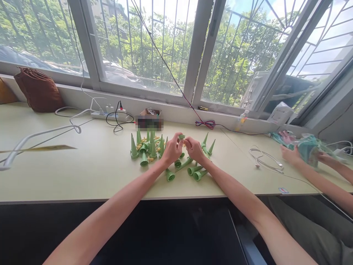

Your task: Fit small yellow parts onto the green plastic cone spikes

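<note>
Green cone part point(181, 136), pinched between raised hands point(183, 145), forearms angled inward.

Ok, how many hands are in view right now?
4: the left hand and right hand, close together above the green cones; another person's nearer hand and farther hand, both at the teal bundle, far right.

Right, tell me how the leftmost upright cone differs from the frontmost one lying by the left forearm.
The upright cone stands on its wide end; the lying cone rests on its side. The upright cone's opening is hidden; the lying cone's shows, facing the person. Both are light green.
</note>
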